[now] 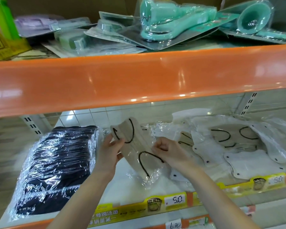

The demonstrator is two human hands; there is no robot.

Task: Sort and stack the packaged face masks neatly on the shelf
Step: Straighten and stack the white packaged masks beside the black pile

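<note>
Left hand: the left hand [109, 150] is raised over the lower shelf [135, 184], palm turned inward, its forearm reaching up from the bottom of the frame; its grip is closed on the left edge of a beige mask packet [137, 151], thumb on top and fingers beneath.
Right hand: the right hand [166, 150] is held level with the left, knuckles up and fingers curled; its grip is pinched on the right edge of the same packet, near one black ear loop.
Beige mask packet: it is held tilted above the shelf between both hands, in clear wrap, with three black ear loops seen on its face.
Black masks: a stack of dark masks [56, 166] in shiny clear wrap is laid at the left of the lower shelf, just beside the left forearm.
Loose packets: a heap of white and beige mask packets [229, 146] is spread untidily at the right of the shelf, overlapping one another, close to the right wrist.
Shelf edge: yellow price labels [173, 201] are fixed along the front, one marked 5.0.
Overhead: a glossy orange shelf rail [139, 76] is stretched across the view above the hands; teal packaged goods [176, 19] are piled on the shelf over it.
</note>
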